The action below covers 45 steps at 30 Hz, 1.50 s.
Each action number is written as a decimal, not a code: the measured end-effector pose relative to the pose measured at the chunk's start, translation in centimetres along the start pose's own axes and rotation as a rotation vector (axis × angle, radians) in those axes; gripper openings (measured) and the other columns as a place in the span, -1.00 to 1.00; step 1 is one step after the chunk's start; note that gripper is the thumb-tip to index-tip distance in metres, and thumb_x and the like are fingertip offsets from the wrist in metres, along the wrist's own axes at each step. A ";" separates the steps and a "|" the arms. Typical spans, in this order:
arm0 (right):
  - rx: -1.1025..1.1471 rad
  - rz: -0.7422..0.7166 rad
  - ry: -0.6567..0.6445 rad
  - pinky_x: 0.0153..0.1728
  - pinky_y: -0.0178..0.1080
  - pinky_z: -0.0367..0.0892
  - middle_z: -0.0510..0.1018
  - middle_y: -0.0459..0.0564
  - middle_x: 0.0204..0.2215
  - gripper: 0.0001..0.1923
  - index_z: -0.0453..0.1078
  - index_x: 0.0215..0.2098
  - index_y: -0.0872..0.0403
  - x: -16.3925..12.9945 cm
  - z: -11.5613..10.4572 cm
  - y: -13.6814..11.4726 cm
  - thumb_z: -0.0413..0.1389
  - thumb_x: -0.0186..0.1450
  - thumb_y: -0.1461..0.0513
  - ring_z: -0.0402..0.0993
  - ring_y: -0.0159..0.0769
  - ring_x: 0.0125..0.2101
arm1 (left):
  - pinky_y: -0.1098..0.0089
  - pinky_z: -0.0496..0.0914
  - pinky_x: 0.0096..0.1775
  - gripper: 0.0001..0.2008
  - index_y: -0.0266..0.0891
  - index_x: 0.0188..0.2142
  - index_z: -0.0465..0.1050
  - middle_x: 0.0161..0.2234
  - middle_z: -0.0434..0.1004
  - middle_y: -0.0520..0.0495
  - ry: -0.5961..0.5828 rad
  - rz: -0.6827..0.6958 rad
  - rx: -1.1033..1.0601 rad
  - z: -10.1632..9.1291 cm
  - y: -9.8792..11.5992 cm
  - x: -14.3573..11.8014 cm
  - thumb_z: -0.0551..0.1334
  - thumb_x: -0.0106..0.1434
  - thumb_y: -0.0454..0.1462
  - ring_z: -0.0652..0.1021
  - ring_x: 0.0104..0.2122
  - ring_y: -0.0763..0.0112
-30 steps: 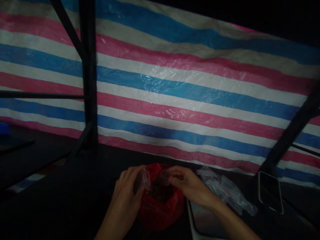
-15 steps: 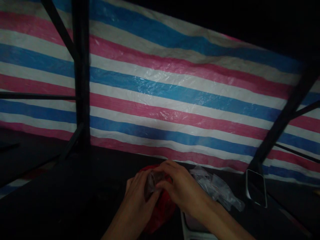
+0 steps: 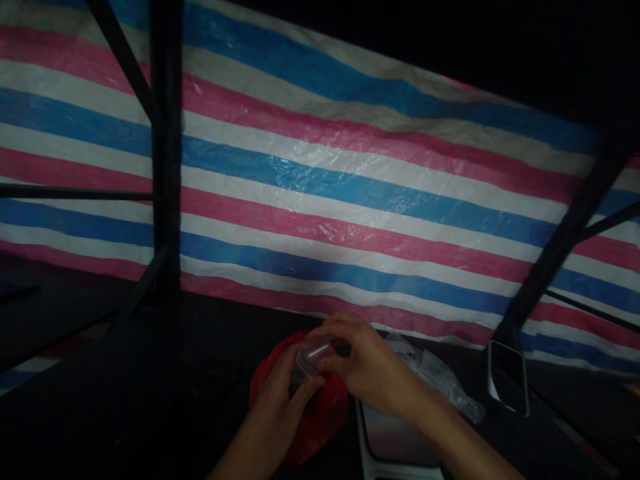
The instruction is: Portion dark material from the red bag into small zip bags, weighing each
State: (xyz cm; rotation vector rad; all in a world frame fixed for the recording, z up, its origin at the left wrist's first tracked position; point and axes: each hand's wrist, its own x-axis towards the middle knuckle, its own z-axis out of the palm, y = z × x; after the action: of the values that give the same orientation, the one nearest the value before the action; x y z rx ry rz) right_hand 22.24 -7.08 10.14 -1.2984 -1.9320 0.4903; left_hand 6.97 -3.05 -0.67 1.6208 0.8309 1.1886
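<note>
Both hands meet over a red plastic bag (image 3: 320, 427) near the bottom middle of the head view. Between them is a small clear plastic piece (image 3: 314, 353) with a shiny highlight; whether it is a bag or a tube I cannot tell. My left hand (image 3: 277, 407) is closed on its lower left side, thumb and fingers pinching. My right hand (image 3: 363, 363) curls over from the right, its thumb and forefinger gripping the upper right side. The hands hide part of the red bag.
Crumpled clear plastic bags (image 3: 445, 380) lie right of my hands. A shallow light-rimmed tray or case (image 3: 367, 447) sits below my right forearm. Farther right is a phone (image 3: 509, 379). Dark metal posts (image 3: 167, 153) stand before a striped plastic sheet (image 3: 350, 187).
The clear piece shows more between my fingers, and my right hand has shifted slightly. More of the red bag and of the light-rimmed tray or case is visible.
</note>
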 end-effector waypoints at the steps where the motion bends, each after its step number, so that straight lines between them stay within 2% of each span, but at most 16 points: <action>1: 0.025 0.022 0.036 0.00 -0.19 0.42 0.65 -0.06 -0.12 -0.63 0.65 -0.07 -0.07 0.0 0.2 0.4 0.24 0.25 0.43 0.57 -0.23 -0.09 | 0.03 0.41 0.24 -0.56 -0.08 0.15 0.44 0.17 0.62 -0.17 0.003 -0.012 -0.017 -0.2 -0.1 0.0 0.23 0.32 -0.06 0.60 0.17 0.07; 4: 0.044 0.135 0.174 0.01 -0.13 0.44 0.68 -0.03 -0.10 -0.68 0.62 -0.05 -0.01 -0.2 1.2 1.9 0.25 0.25 0.37 0.59 -0.18 -0.09 | 0.07 0.45 0.20 -0.55 -0.14 0.13 0.41 0.10 0.63 -0.20 -0.001 -0.067 -0.102 -1.3 -0.3 0.2 0.21 0.34 0.00 0.62 0.11 0.08; 7: -0.083 0.216 0.115 0.02 -0.10 0.42 0.70 0.02 -0.12 -0.70 0.63 -0.12 0.01 -0.7 3.0 3.4 0.24 0.22 0.40 0.60 -0.12 -0.08 | 0.16 0.51 0.09 -0.51 -0.16 0.09 0.37 0.01 0.61 -0.17 0.034 -0.101 -0.151 -2.6 -0.4 0.4 0.18 0.38 0.11 0.64 -0.01 0.15; 10: -0.164 0.166 0.036 0.16 -0.03 0.33 0.67 0.05 0.03 -0.53 0.62 0.02 -0.04 -1.0 4.6 3.8 0.21 0.20 0.45 0.55 -0.05 0.08 | 0.22 0.52 0.06 -0.47 -0.14 0.12 0.30 -0.04 0.55 -0.11 0.110 -0.100 -0.144 -3.2 -0.1 0.7 0.19 0.36 0.13 0.63 -0.06 0.23; 12: -0.141 0.113 0.110 0.24 0.00 0.27 0.62 0.07 0.10 -0.48 0.56 0.12 -0.03 -1.1 5.0 3.2 0.15 0.24 0.46 0.50 -0.07 0.15 | 0.22 0.54 0.02 -0.47 -0.12 0.16 0.25 -0.07 0.53 -0.07 0.154 -0.082 -0.129 -2.9 0.2 0.7 0.22 0.34 0.09 0.62 -0.09 0.25; 14: 0.025 0.102 0.208 0.19 -0.05 0.34 0.64 0.07 0.05 -0.61 0.54 0.10 0.01 -1.4 5.0 2.3 0.11 0.35 0.38 0.54 -0.13 0.08 | 0.18 0.54 0.03 -0.49 -0.09 0.19 0.21 -0.04 0.51 -0.08 0.173 -0.049 -0.086 -2.1 0.3 0.5 0.22 0.35 0.01 0.63 -0.07 0.23; 17: 0.339 0.157 0.224 -0.01 -0.18 0.47 0.68 -0.01 -0.09 -0.76 0.53 0.01 0.00 -2.2 4.7 0.8 0.16 0.40 0.18 0.61 -0.21 -0.09 | 0.04 0.47 0.16 -0.49 -0.09 0.23 0.19 0.10 0.48 -0.18 0.180 0.086 0.034 -0.2 -0.4 0.1 0.21 0.33 -0.13 0.58 0.09 0.13; 20: 0.343 0.219 0.264 -0.09 -0.22 0.46 0.70 -0.08 -0.20 -0.81 0.57 -0.11 -0.02 -3.2 4.1 0.5 0.25 0.29 0.21 0.62 -0.23 -0.18 | -0.03 0.45 0.21 -0.46 -0.11 0.27 0.17 0.17 0.47 -0.25 0.196 0.188 0.126 1.7 -1.1 -0.1 0.18 0.32 -0.21 0.55 0.19 0.07; 24: 0.390 0.320 0.462 -0.27 -0.22 0.46 0.68 -0.07 -0.38 -0.84 0.60 -0.22 0.00 -4.3 2.8 2.0 0.28 0.22 0.17 0.62 -0.21 -0.33 | -0.05 0.38 0.29 -0.38 -0.06 0.39 0.07 0.34 0.41 -0.26 0.062 0.145 0.231 3.4 -0.7 -0.3 0.13 0.37 -0.25 0.51 0.28 0.09; 27: 0.412 0.341 0.586 -0.33 -0.22 0.46 0.64 -0.10 -0.47 -0.73 0.59 -0.18 0.01 -5.1 1.5 3.1 0.34 0.15 0.13 0.60 -0.20 -0.40 | -0.10 0.40 0.27 -0.35 -0.08 0.41 0.09 0.32 0.47 -0.28 -0.002 0.107 0.297 4.4 0.2 -0.4 0.17 0.36 -0.19 0.53 0.27 0.01; 30: 0.429 0.321 0.651 -0.26 -0.19 0.49 0.65 -0.10 -0.44 -0.61 0.58 -0.11 0.01 -6.0 0.0 3.4 0.39 0.12 0.09 0.62 -0.19 -0.35 | -0.10 0.30 0.34 -0.31 -0.08 0.40 0.13 0.38 0.40 -0.27 -0.059 0.028 0.203 5.8 1.0 -0.6 0.25 0.32 -0.12 0.46 0.34 0.02; 34: 0.456 0.339 0.681 -0.21 -0.16 0.51 0.69 -0.06 -0.35 -0.44 0.52 0.02 0.03 -7.8 -2.8 3.7 0.42 0.11 0.01 0.64 -0.17 -0.30 | 0.08 0.19 0.42 -0.16 -0.06 0.45 0.06 0.51 0.15 -0.16 -0.221 -0.015 -0.034 7.8 2.1 -1.1 0.32 0.23 -0.14 0.26 0.46 0.19; 36: 0.393 0.396 0.639 -0.22 -0.16 0.50 0.68 -0.06 -0.37 -0.46 0.50 0.05 0.04 -8.9 -4.1 4.5 0.38 0.17 0.02 0.63 -0.17 -0.31 | 0.10 0.30 0.36 -0.17 -0.07 0.46 0.06 0.43 0.32 -0.18 -0.308 -0.034 -0.079 8.4 2.5 -1.1 0.30 0.26 -0.08 0.41 0.37 0.18; 39: 0.233 0.502 0.526 -0.34 -0.19 0.46 0.64 -0.11 -0.48 -0.65 0.57 -0.08 0.05 -10.2 -4.9 6.9 0.32 0.19 0.11 0.59 -0.20 -0.42 | 0.01 0.41 0.26 -0.35 -0.14 0.35 0.30 0.17 0.60 -0.24 -0.252 -0.067 0.005 8.6 2.5 -0.6 0.16 0.36 0.06 0.61 0.15 0.09; 42: 0.160 0.554 0.508 -0.46 -0.21 0.40 0.60 -0.13 -0.57 -0.77 0.60 -0.24 0.06 -10.8 -4.4 9.8 0.29 0.13 0.18 0.53 -0.21 -0.53 | -0.06 0.33 0.31 -0.45 -0.16 0.22 0.46 0.18 0.60 -0.24 -0.122 -0.031 0.141 8.3 1.7 0.1 0.05 0.41 0.05 0.58 0.18 0.04; 45: 0.100 0.551 0.578 -0.44 -0.18 0.43 0.68 -0.05 -0.47 -0.76 0.62 -0.25 0.05 -11.1 -4.0 12.0 0.30 0.12 0.15 0.57 -0.16 -0.49 | -0.08 0.33 0.30 -0.46 -0.16 0.20 0.47 0.22 0.57 -0.24 -0.102 0.000 0.207 7.9 1.0 0.6 0.03 0.42 0.04 0.56 0.20 0.04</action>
State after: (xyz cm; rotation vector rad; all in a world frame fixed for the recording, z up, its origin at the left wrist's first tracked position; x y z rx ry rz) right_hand 35.03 -12.59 0.68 -1.6816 -1.0600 0.4062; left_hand 14.65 -5.16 -0.29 1.8324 0.9123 1.0377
